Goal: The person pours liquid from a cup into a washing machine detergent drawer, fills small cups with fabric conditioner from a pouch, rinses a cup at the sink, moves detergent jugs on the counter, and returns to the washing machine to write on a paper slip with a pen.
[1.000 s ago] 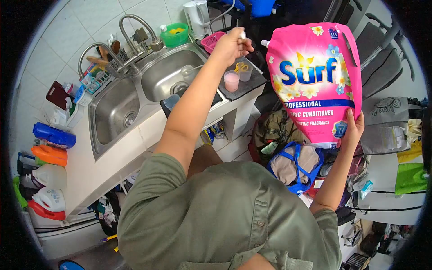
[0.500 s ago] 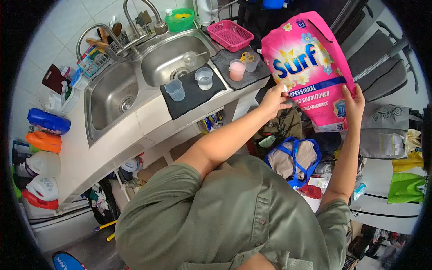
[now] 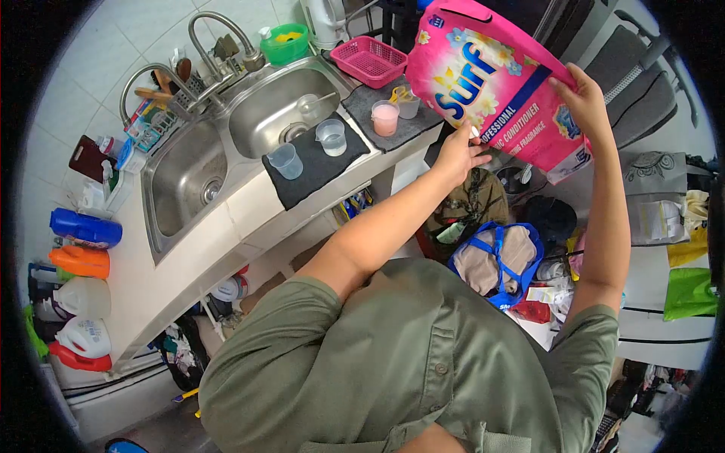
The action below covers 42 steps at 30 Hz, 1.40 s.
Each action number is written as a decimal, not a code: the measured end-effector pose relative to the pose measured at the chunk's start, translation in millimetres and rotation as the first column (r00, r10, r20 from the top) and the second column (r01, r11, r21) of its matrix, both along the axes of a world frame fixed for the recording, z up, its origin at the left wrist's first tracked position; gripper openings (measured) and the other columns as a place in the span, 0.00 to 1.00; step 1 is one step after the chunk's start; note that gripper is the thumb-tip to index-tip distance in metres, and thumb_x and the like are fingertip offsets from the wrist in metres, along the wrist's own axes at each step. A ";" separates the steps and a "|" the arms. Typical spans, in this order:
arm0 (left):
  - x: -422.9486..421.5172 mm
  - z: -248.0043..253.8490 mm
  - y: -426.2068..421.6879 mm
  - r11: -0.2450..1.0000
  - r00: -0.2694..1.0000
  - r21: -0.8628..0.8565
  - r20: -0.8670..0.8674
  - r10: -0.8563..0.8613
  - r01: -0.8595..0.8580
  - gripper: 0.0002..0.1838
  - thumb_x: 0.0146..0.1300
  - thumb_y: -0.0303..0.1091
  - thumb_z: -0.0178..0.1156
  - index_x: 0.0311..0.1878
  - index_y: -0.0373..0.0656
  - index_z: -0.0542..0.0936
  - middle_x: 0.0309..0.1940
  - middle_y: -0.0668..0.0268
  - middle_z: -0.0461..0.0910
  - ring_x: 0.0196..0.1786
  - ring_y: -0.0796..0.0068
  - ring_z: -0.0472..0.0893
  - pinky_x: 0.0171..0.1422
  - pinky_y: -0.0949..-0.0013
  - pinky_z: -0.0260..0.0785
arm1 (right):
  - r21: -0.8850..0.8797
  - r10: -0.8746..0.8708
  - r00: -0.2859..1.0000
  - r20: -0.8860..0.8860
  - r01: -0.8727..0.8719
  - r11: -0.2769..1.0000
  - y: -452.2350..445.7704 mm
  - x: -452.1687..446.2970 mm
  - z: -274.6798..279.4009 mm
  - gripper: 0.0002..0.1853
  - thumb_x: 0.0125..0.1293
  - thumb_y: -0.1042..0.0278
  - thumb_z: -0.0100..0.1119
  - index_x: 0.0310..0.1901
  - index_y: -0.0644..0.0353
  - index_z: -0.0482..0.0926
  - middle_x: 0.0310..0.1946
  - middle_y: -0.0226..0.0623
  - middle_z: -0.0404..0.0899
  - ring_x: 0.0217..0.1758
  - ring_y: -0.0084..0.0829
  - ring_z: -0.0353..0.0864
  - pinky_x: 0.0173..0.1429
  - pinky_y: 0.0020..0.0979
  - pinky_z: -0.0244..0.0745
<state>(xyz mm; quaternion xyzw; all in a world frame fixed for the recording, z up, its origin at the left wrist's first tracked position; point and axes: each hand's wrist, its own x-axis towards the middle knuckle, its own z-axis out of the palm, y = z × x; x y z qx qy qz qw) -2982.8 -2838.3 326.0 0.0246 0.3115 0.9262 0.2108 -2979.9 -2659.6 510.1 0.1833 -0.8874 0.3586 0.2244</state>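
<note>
My right hand (image 3: 580, 97) grips the right edge of a large pink Surf fabric conditioner pouch (image 3: 521, 98), which tilts with its top toward the upper left. My left hand (image 3: 457, 157) is at the pouch's lower left edge, a small white piece (image 3: 474, 131) pinched at its fingertips. The pouch's spout is out of sight. Left of the pouch, a cup of pink liquid (image 3: 384, 119) and a clear cup with yellow-handled scissors (image 3: 406, 103) stand on a dark cloth (image 3: 393, 137). Two more clear cups (image 3: 330, 137) (image 3: 285, 161) stand on a black cloth (image 3: 313, 167).
A double steel sink (image 3: 189, 170) with two faucets lies at the left. Behind the cups are a pink basket (image 3: 368, 62) and a green bowl (image 3: 284, 50). Bottles (image 3: 84, 228) line the counter's far left. A blue-strapped bag (image 3: 495, 260) sits below the pouch; a chair (image 3: 642, 83) stands right.
My left hand has come from above the counter down to the pouch's lower left edge. My right hand has moved up, and the pouch has tilted further to the left.
</note>
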 end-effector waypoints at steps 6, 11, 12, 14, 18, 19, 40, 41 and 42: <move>0.6 -0.9 0.7 1.000 0.997 0.000 -0.073 -0.005 0.005 0.17 0.63 0.49 0.42 0.37 0.44 0.65 0.31 0.66 0.65 0.40 0.63 0.71 0.45 0.54 0.66 | 0.077 0.005 1.000 -0.014 -0.003 0.997 -3.4 -4.2 7.7 0.14 0.55 0.65 0.57 0.39 0.66 0.71 0.25 0.31 0.74 0.30 0.16 0.69 0.35 0.23 0.66; -0.2 -1.2 -0.6 1.000 0.996 0.002 -0.089 0.004 -0.004 0.17 0.63 0.50 0.41 0.36 0.44 0.65 0.31 0.66 0.66 0.40 0.63 0.71 0.45 0.55 0.66 | 0.118 -0.026 0.999 -0.025 0.029 0.993 -3.8 -9.6 8.8 0.17 0.54 0.65 0.58 0.44 0.66 0.71 0.29 0.34 0.77 0.33 0.18 0.72 0.39 0.23 0.68; 0.0 1.1 -0.9 1.000 0.997 0.002 -0.079 0.004 -0.004 0.17 0.63 0.50 0.41 0.36 0.44 0.65 0.31 0.66 0.66 0.40 0.63 0.71 0.45 0.55 0.66 | 0.135 -0.029 1.000 -0.002 0.029 0.990 -4.6 -11.4 12.2 0.18 0.54 0.66 0.58 0.44 0.66 0.71 0.30 0.34 0.77 0.34 0.18 0.73 0.39 0.23 0.68; 0.1 1.5 0.4 1.000 0.998 -0.005 -0.068 0.009 -0.010 0.17 0.62 0.50 0.42 0.36 0.44 0.65 0.31 0.66 0.66 0.40 0.63 0.71 0.45 0.55 0.66 | 0.147 -0.017 1.000 -0.004 0.017 0.989 -8.1 -7.5 16.1 0.18 0.54 0.65 0.58 0.45 0.66 0.71 0.30 0.35 0.77 0.34 0.19 0.73 0.39 0.24 0.69; -0.3 2.2 1.4 1.000 0.996 -0.014 -0.087 -0.001 0.000 0.17 0.62 0.50 0.42 0.36 0.44 0.65 0.31 0.66 0.66 0.40 0.64 0.71 0.45 0.55 0.66 | 0.140 -0.013 0.999 -0.030 0.017 0.990 -16.7 -4.8 19.4 0.19 0.54 0.65 0.58 0.45 0.67 0.71 0.31 0.36 0.77 0.34 0.21 0.74 0.40 0.24 0.69; -0.5 1.8 0.8 1.000 0.996 -0.008 -0.088 -0.004 0.003 0.17 0.62 0.50 0.42 0.36 0.44 0.65 0.31 0.66 0.66 0.40 0.64 0.71 0.45 0.54 0.66 | 0.140 -0.015 0.999 -0.034 0.020 0.990 -20.2 -3.8 20.6 0.19 0.54 0.65 0.58 0.45 0.67 0.71 0.31 0.36 0.77 0.34 0.21 0.74 0.40 0.24 0.69; 4.2 5.5 4.3 1.000 0.998 0.022 -0.065 -0.012 0.013 0.15 0.62 0.48 0.43 0.35 0.45 0.65 0.28 0.68 0.65 0.37 0.66 0.72 0.43 0.56 0.66 | 0.289 0.059 0.998 -0.033 -0.047 0.956 -38.3 -3.9 34.5 0.13 0.56 0.68 0.55 0.40 0.68 0.70 0.27 0.31 0.75 0.32 0.17 0.71 0.38 0.23 0.68; 5.0 6.5 4.5 1.000 0.998 0.022 -0.063 -0.011 0.013 0.15 0.62 0.48 0.43 0.36 0.45 0.65 0.28 0.68 0.65 0.37 0.66 0.72 0.43 0.56 0.66 | 0.288 0.036 0.998 -0.046 -0.021 0.957 -40.3 -3.7 35.3 0.13 0.56 0.68 0.55 0.40 0.68 0.70 0.27 0.31 0.75 0.32 0.17 0.71 0.38 0.23 0.68; 5.6 7.5 4.7 1.000 0.998 0.022 -0.064 -0.011 0.013 0.15 0.62 0.48 0.43 0.36 0.45 0.65 0.28 0.68 0.65 0.37 0.66 0.72 0.43 0.56 0.66 | 0.287 0.013 0.998 -0.059 0.004 0.958 -41.3 -4.0 35.9 0.14 0.56 0.68 0.56 0.40 0.68 0.70 0.27 0.32 0.75 0.32 0.17 0.71 0.38 0.23 0.68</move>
